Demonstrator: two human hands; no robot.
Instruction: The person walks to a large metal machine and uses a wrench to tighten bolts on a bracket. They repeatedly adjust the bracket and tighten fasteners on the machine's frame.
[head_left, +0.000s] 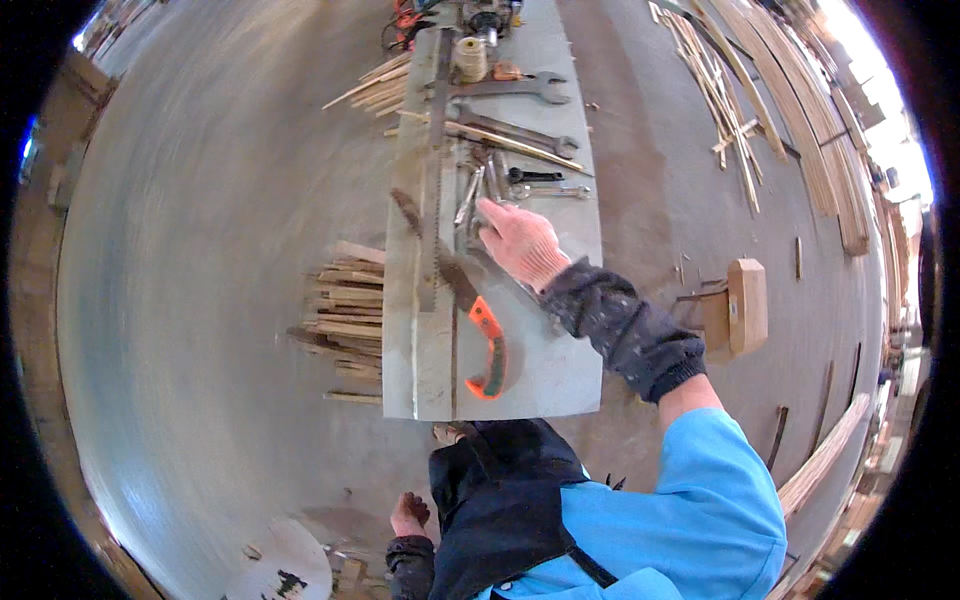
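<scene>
My right hand (522, 242), in a pink knitted glove, reaches over the narrow bench. Its fingers are apart, the index fingertip at a group of small metal wrenches (468, 196). A handsaw with an orange and dark green handle (489, 345) lies nearer to me, its brown blade crossing a long toothed metal strip (437, 190). Two large open-end wrenches, the farther one grey (510, 88), lie beyond my hand with a thin wooden stick (530, 150). My left hand (409, 514) hangs low beside me, fingers curled, a dark patch at them; whether it holds anything is hidden.
A spool of pale twine (470, 60) and a power tool (488, 24) stand at the bench's far end. Wood strips (350, 310) stick out past its left edge. A wooden block (746, 306) is on the right; long boards (800, 110) lie farther right. A round whitish disc (285, 565) is at lower left.
</scene>
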